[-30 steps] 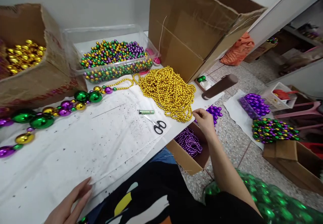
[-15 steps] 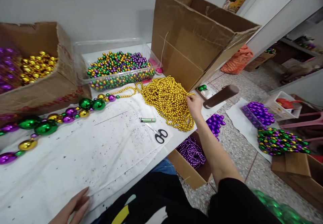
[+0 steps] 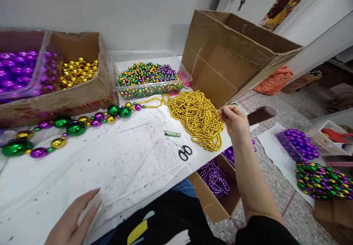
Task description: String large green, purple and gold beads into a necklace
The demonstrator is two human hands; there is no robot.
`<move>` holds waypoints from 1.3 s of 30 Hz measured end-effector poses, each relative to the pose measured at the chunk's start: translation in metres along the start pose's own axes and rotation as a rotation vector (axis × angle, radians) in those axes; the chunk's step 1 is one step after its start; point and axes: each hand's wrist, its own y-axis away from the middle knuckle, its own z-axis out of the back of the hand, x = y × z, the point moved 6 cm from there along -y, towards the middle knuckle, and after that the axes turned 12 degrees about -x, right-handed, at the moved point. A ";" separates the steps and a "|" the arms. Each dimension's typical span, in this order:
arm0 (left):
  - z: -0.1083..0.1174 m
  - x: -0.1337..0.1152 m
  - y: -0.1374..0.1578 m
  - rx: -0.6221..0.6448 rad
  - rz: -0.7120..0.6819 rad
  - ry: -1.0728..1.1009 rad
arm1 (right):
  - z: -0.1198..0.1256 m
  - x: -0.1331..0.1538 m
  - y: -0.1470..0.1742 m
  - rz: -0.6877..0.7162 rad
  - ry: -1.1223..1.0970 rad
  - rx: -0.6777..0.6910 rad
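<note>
A heap of gold bead strands (image 3: pixel 197 114) lies on the right part of the table. Pinched in the fingers of my right hand (image 3: pixel 234 118) is a gold bead strand (image 3: pixel 215 116) from the heap's right edge. My left hand (image 3: pixel 75 219) is over the white cloth (image 3: pixel 110 167) at the near side, its fingers apart and holding nothing. Black-handled scissors (image 3: pixel 184 151) and a green lighter (image 3: pixel 173 133) lie left of the heap. A necklace of large green, purple and gold beads (image 3: pixel 75 128) stretches along the cloth, ending near a thin gold strand.
Behind the cloth stand a clear bin of small mixed beads (image 3: pixel 150 90) and a carton (image 3: pixel 91 94) with gold beads. A tall cardboard box (image 3: pixel 220 61) rises behind the heap. Below the table edge is a box of purple strands (image 3: pixel 202 197). A brown object (image 3: pixel 261 115) is beyond my right hand.
My right hand has lifted a little and drawn away from the heap, with a gold strand in its fingers. My left hand has come further into view. The camera has turned left.
</note>
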 end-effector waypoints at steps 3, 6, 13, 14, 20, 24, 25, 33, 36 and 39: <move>-0.013 -0.062 -0.009 0.077 -0.036 0.193 | -0.038 0.046 0.052 0.023 -0.105 0.176; -0.036 -0.141 -0.013 0.167 -0.154 0.536 | -0.088 0.074 0.119 0.105 -0.083 0.362; -0.078 -0.200 -0.020 0.266 -0.172 1.091 | -0.151 0.070 0.202 0.277 -0.039 0.450; -0.082 -0.197 -0.022 0.283 -0.147 1.123 | -0.153 0.068 0.201 0.285 -0.028 0.445; -0.094 -0.194 -0.034 0.408 -0.073 1.231 | -0.163 0.058 0.170 0.170 -0.056 0.499; -0.087 -0.202 -0.040 0.426 -0.026 1.294 | -0.174 0.041 0.164 0.076 -0.115 0.706; -0.082 -0.204 -0.044 0.414 -0.022 1.316 | -0.177 0.033 0.166 0.042 -0.105 0.820; -0.029 -0.223 -0.085 0.216 -0.194 1.345 | -0.141 -0.030 0.091 0.503 0.761 0.943; -0.015 -0.257 -0.093 0.197 -0.306 1.262 | -0.120 -0.015 0.027 0.656 0.965 0.723; 0.007 -0.310 -0.100 0.185 -0.430 1.186 | -0.100 0.034 -0.033 0.757 0.911 0.444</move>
